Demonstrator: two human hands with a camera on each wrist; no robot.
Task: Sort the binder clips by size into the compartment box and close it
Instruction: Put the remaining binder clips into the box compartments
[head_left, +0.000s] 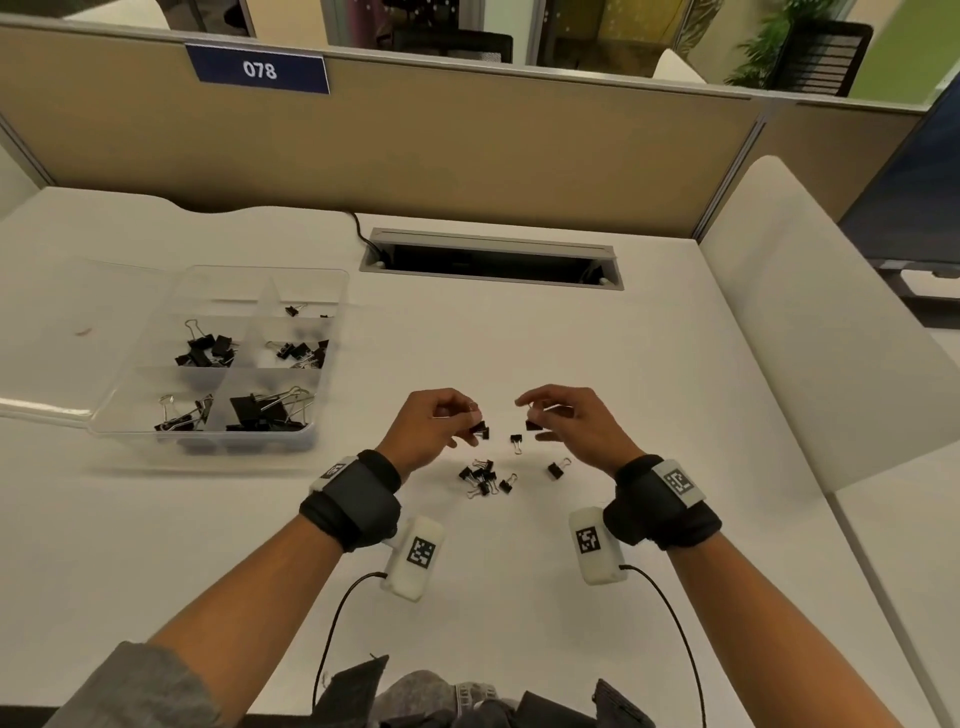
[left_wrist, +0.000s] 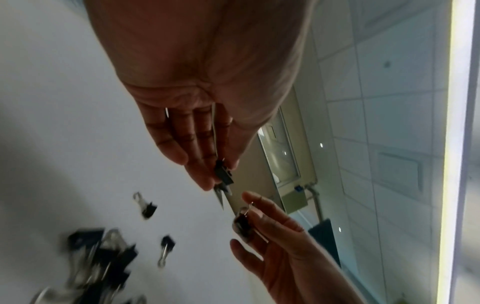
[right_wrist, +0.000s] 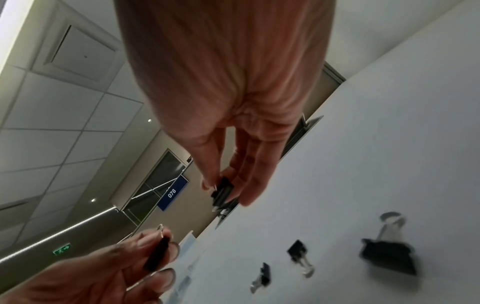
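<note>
While both hands hover above the desk, this is how things lie:

Room: the white desk runs bare from the hands out to the cable slot and the tan partition; a white side panel bounds it on the right.
Box: the clear compartment box sits open, far left, well apart from the hands.
Contents: binder clips lie in five compartments, the largest in the near right one (the far left one looks bare).
Loose clips: a small pile lies between the wrists, with two strays beside it.
Left hand: pinching a small black clip at the fingertips.
Right hand: pinching another small clip.
Wrist views: each shows thumb and fingers curled onto its own clip body, the wire handles showing, which the head view blurs.
</note>
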